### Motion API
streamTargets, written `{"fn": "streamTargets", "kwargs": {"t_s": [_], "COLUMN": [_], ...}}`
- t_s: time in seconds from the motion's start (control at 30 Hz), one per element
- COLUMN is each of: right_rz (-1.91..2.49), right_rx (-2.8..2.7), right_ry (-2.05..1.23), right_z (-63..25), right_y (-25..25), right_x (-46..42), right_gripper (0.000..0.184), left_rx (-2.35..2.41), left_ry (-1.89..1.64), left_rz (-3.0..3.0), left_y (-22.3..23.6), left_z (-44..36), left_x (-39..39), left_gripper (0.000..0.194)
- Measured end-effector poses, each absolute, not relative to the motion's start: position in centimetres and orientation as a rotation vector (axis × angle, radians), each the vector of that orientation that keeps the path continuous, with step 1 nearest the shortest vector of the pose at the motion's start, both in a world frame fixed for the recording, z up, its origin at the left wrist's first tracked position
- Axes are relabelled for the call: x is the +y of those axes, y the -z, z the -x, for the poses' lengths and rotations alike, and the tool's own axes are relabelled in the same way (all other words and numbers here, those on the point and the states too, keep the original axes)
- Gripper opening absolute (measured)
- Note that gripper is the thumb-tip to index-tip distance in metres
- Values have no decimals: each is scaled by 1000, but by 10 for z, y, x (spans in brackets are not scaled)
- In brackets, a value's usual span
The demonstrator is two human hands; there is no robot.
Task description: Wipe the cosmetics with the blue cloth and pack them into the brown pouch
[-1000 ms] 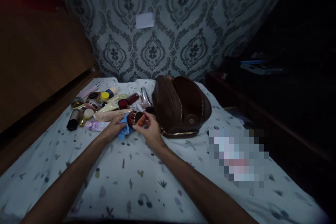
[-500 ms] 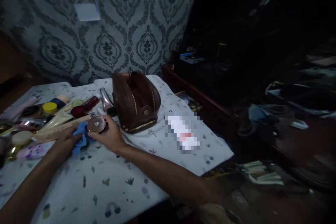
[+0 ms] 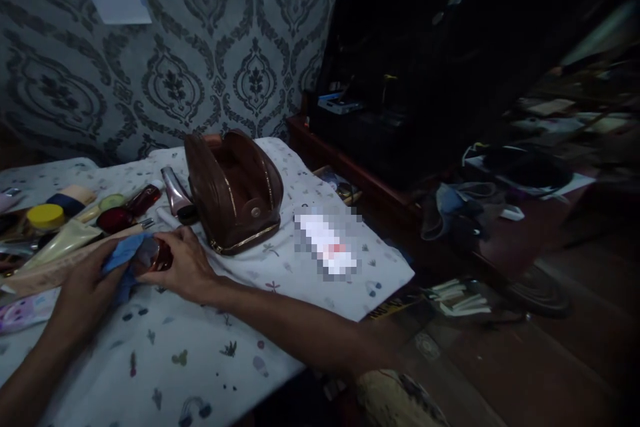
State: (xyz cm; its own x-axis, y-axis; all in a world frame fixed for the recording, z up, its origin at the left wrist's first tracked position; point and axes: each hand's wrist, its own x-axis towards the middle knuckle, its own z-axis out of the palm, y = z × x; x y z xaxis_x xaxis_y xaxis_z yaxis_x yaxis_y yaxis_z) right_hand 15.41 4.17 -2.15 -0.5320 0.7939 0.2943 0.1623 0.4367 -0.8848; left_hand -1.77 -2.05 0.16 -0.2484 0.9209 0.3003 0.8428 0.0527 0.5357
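My right hand (image 3: pixel 187 268) is closed round a small round glass container (image 3: pixel 161 256), shiny and reddish-brown at the side; its exact kind does not show. A blue cloth (image 3: pixel 126 252) is gripped in my left hand (image 3: pixel 86 288) and pressed against the container's near left side. Both hands are just above the printed white tablecloth (image 3: pixel 200 320). Right behind them stands a brown zip bag (image 3: pixel 210 193), its top unzipped and gaping. A silver tube with a dark cap (image 3: pixel 175 190) lies beside the bag.
On the left lie a yellow-lidded jar (image 3: pixel 45 216), a pale green tube (image 3: pixel 70 240), a dark red bottle (image 3: pixel 144 200) and several other cosmetics. A pixelated white item (image 3: pixel 325 243) lies right of the bag. Beyond the table's right edge is a cluttered, dark floor.
The view has swung right, so the table things sit further left. The glass container has been tilted from facing me to side-on, and the blue cloth now covers its left side.
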Motion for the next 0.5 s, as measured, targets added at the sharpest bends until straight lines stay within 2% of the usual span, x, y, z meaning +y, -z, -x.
{"fn": "streamTargets", "kwargs": {"t_s": [0.23,0.37,0.5], "right_rz": [811,835,834], "right_rx": [-1933,-1899,-1881], "right_ry": [-1117,-1152,-1143], "right_z": [-156,-155,-154], "right_y": [23,25,27], "right_x": [43,45,46], "right_gripper": [63,60,64], "left_rx": [2123,1921,1774], "left_ry": [-970,-1043,-1009], "left_rz": [-2245,-2267,-2195], "left_y": [-16,-17,-20], "left_z": [6,14,31], "left_x": [-27,-30,-29], "left_gripper": [43,28,23]}}
